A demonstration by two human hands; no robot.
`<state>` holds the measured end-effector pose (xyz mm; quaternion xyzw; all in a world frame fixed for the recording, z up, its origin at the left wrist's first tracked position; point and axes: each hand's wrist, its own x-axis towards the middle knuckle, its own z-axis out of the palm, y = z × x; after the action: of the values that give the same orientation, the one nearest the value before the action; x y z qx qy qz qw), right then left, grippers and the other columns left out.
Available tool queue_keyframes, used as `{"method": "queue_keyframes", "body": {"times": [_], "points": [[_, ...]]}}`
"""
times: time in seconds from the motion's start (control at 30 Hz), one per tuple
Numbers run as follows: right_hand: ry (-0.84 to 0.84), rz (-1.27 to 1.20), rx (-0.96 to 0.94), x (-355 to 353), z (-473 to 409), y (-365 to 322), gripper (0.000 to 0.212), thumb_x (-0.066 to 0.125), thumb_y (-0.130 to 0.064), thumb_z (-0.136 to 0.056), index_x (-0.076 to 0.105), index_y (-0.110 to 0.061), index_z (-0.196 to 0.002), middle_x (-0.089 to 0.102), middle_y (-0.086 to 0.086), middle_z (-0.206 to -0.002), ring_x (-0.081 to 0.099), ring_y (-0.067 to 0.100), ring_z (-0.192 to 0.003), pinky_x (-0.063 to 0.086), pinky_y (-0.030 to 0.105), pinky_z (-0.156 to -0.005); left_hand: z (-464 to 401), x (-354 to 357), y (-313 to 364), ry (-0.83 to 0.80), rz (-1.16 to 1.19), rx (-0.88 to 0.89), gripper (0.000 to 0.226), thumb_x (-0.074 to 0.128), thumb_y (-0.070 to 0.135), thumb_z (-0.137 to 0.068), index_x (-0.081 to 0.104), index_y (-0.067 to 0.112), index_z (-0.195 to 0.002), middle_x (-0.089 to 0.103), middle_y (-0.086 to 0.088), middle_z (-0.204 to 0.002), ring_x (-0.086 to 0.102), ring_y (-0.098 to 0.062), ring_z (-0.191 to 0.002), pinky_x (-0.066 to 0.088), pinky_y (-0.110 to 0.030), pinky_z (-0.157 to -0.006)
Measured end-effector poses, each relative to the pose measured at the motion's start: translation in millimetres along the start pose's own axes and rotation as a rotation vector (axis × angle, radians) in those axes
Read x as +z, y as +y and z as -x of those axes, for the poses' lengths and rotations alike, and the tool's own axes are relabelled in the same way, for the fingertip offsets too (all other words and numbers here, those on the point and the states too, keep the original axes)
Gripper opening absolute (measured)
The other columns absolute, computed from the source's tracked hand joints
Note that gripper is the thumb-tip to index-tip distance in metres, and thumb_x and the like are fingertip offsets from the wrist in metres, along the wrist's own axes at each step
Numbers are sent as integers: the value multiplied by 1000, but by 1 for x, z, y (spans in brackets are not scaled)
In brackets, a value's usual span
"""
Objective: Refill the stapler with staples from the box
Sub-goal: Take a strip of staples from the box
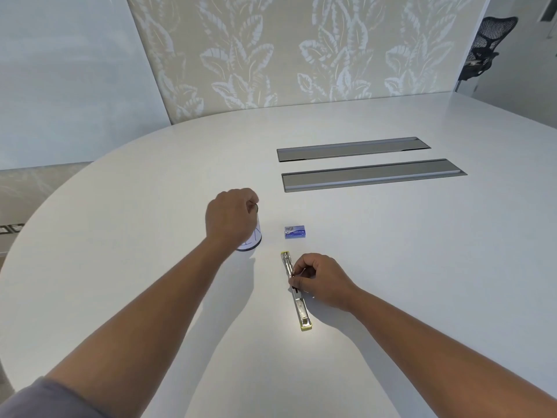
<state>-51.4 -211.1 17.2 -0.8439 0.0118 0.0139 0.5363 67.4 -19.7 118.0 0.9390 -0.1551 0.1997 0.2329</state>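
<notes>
1. Stapler lies flat on the white table, folded open into one long strip, and I take it as my landmark.
2. My right hand sits against the stapler's right side at about mid-length, fingers curled, fingertips pinching at the metal there; I cannot tell whether a strip of staples is between them.
3. Just beyond the stapler's far end, apart from it, rests the small blue staple box, and I cannot tell whether it is open.
4. My left hand is to the left of the stapler and farther away, fingers curled over the top of a pale cup that stands on the table; the hand hides most of the cup.
5. Well beyond the box, two long grey cable hatches are set into the tabletop.
6. Past the table's far edge stands a leaf-patterned panel, with a black mesh chair far to the right of it.
</notes>
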Motion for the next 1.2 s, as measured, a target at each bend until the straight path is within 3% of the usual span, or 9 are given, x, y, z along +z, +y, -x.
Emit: {"method": "queue_keyframes", "body": {"times": [0.1,0.17,0.27,0.4,0.53,0.77,0.93,1.1,1.2], "points": [[5,-8,-1,0,0,0,18,80,-16,-82,66,-27,-79,78,8,-83,74,31,-82,53,32,-70,24,15,9,96,98,255,21,63,12,-86,74,19,-102,73,2,-92,65,-27,-87,50,-36,-80],[6,-19,4,1,0,1,18,80,-16,-82,66,-27,-79,78,8,-82,75,29,-81,54,30,-69,42,31,10,27,197,341,22,64,12,-86,74,18,-105,70,4,-95,63,-21,-86,50,-33,-80],[8,-22,-3,1,0,1,15,79,-16,-82,67,-24,-81,79,2,-78,76,21,-76,55,29,-68,64,58,5,-187,303,257,24,65,17,-90,73,22,-113,67,9,-105,53,-6,-85,46,-26,-80],[9,-20,-2,2,0,1,10,77,-18,-82,68,-22,-82,79,0,-77,76,21,-76,55,33,-65,79,76,-5,-323,327,113,19,65,18,-91,76,21,-107,71,4,-106,61,-11,-98,47,-27,-85],[33,-5,-6,3,1,2,12,78,-17,-81,68,-24,-84,77,5,-79,73,27,-76,55,33,-63,80,77,-5,-331,349,89,18,64,15,-89,77,20,-101,73,3,-101,63,-14,-99,49,-29,-86],[29,22,2,2,0,3,18,78,-14,-83,68,-28,-81,69,-9,-72,62,8,-65,52,27,-61,77,79,-7,-354,411,71,19,66,15,-89,78,23,-101,72,7,-102,64,-11,-98,50,-29,-87],[-38,-103,91,-13,-9,-4,17,64,-5,-85,69,-20,-87,69,-2,-64,61,11,-50,51,21,-51,73,82,-7,-305,444,43,21,65,17,-93,73,21,-112,65,8,-108,61,-10,-100,46,-25,-87],[66,130,55,-25,-33,0,17,59,-7,-86,67,-21,-88,67,-13,-56,62,1,-46,45,15,-47,55,87,2,-287,466,23,27,63,10,-95,70,11,-121,61,-4,-119,60,-19,-110,49,-33,-98],[146,281,-4,-32,-54,5,13,67,-12,-87,66,-25,-89,67,-14,-73,60,1,-53,45,18,-55,39,91,9,-304,459,16,32,62,9,-96,66,6,-128,58,-9,-125,58,-22,-116,48,-35,-102]]}}
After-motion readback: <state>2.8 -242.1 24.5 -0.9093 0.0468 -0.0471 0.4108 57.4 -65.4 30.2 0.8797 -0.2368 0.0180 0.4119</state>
